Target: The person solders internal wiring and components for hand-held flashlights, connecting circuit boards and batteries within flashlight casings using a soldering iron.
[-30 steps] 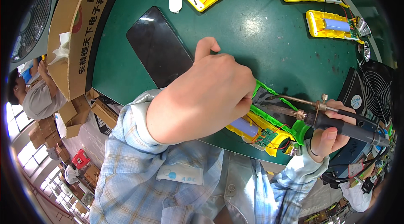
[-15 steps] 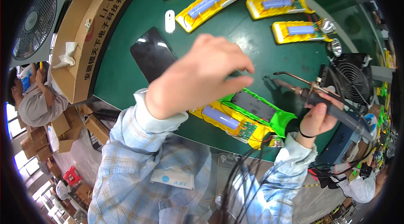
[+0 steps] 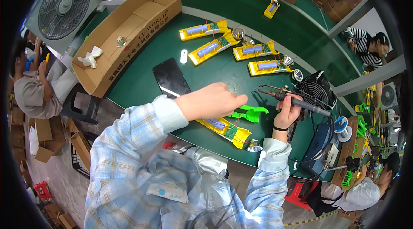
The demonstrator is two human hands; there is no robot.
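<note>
Six yellow housings (image 3: 204, 29), two fans (image 3: 64, 1), one phone (image 3: 171, 78), one soldering iron (image 3: 297, 102).

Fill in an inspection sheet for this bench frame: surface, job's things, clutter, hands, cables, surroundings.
Surface: green bench top, lit, partly covered.
Job's things: yellow assembly with a blue cell at the near edge, green plastic part beside it; soldering iron.
Clutter: four more yellow assemblies, black phone, small white piece, open cardboard box, loose reflectors.
Hands: left hand hovers over the near assembly, holding nothing visible; right hand grips the iron.
Cables: iron's cord runs right; thin wires on the assemblies.
Surroundings: small black fan, large fan, seated persons left and right.
</note>
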